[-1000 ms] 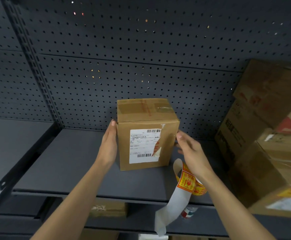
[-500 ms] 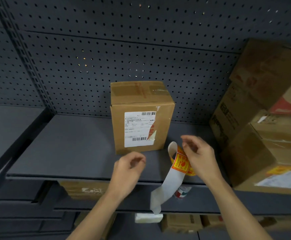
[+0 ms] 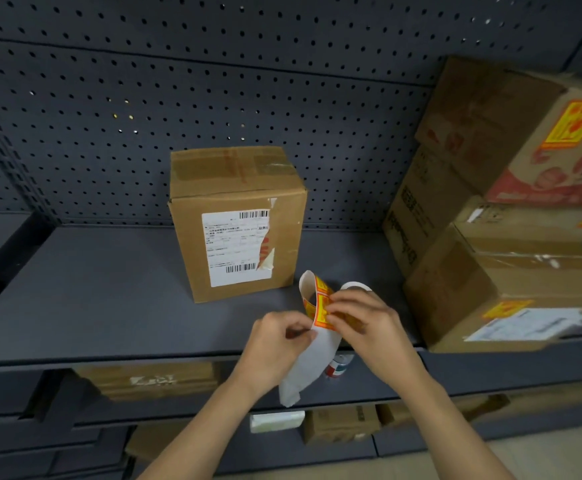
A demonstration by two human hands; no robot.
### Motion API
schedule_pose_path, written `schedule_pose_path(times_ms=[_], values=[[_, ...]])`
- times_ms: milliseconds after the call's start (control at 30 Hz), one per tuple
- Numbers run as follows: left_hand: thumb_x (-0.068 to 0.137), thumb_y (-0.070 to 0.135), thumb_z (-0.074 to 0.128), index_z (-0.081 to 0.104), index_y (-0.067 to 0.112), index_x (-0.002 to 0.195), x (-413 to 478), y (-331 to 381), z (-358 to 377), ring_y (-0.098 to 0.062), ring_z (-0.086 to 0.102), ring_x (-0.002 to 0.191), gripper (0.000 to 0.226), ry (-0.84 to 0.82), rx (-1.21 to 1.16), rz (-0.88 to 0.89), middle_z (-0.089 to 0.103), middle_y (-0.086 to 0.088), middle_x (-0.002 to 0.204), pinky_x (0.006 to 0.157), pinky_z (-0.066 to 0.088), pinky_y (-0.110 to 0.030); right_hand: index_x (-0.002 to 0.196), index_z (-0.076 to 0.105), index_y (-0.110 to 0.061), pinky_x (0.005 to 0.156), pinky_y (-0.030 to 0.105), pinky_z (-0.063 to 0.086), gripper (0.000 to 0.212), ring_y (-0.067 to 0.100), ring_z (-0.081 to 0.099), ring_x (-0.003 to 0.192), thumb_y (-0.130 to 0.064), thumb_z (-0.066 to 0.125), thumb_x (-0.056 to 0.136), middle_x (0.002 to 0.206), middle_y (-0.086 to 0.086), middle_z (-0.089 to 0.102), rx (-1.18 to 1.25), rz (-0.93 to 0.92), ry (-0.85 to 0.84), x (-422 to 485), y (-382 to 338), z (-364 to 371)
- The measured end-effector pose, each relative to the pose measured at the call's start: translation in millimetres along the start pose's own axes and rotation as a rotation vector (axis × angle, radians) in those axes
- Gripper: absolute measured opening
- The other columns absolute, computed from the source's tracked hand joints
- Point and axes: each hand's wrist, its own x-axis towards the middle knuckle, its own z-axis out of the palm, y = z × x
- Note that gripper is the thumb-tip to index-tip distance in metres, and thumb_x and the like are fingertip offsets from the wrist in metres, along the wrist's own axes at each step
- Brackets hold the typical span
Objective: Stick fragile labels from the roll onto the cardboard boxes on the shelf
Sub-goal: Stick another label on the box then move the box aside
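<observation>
Both hands are working at about 6 o'clock, just off the front lip of the shelf. The right hand is curled round the label roll, with its fingertips on the edge of a fragile sticker. The left hand pinches the white backing strip that dangles below the shelf edge. So both grips are closed on paper.

Looks like the peel step to me. If I were doing it, I'd bend the backing sharply away so the sticker's corner lifts by itself. Then peel slow and low, touching only the very edge of the glue side. That thin film probably curls and sticks to itself if rushed.

The target, I reckon, is the small cardboard box at 12 o'clock from the hands. It's matte brown corrugated board with glossy tape across the top and a torn white shipping label on the front. I can't see a fragile sticker on it, and the bare cardboard beside that label would hold one better than the tape. The stacked boxes at 2 o'clock already carry yellow stickers. Behind everything is a dark perforated back panel.
</observation>
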Motion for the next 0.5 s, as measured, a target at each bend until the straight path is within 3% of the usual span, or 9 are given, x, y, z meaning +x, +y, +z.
schedule_pose_path(times_ms=[133, 267, 500], values=[[0.091, 0.011, 0.071, 0.078, 0.023, 0.085, 2.8, -0.6, -2.2, -0.008, 0.070, 0.082, 0.015, -0.044, -0.166, 0.013, 0.076, 0.009, 0.083, 0.079, 0.056, -0.031, 0.114, 0.074, -0.029, 0.104, 0.041, 0.042, 0.034, 0.004, 0.054, 0.121, -0.047, 0.060, 0.089, 0.126, -0.019, 0.066, -0.021, -0.006, -0.045, -2.5, 0.5, -3.5], [0.092, 0.013, 0.070, 0.079, 0.016, 0.093, 5.5, -0.3, -7.6, -0.025, 0.072, 0.092, 0.009, -0.084, -0.235, 0.023, 0.077, -0.002, 0.090, 0.090, 0.056, -0.047, 0.122, 0.069, -0.038, 0.108, 0.042, 0.036, 0.040, 0.004, 0.052, 0.128, -0.058, 0.050, 0.093, 0.130, -0.024, 0.062, -0.024, -0.004, -0.120, -3.4, 2.2, -5.2], [0.091, 0.014, 0.072, 0.080, 0.017, 0.093, 8.1, -4.0, -11.4, -0.027, 0.071, 0.095, 0.009, -0.114, -0.257, 0.036, 0.077, -0.004, 0.092, 0.092, 0.055, -0.050, 0.124, 0.068, -0.038, 0.111, 0.037, 0.034, 0.054, -0.003, 0.050, 0.127, -0.070, 0.037, 0.093, 0.129, -0.024, 0.063, -0.013, -0.004, -0.160, -0.8, -0.3, -6.6]])
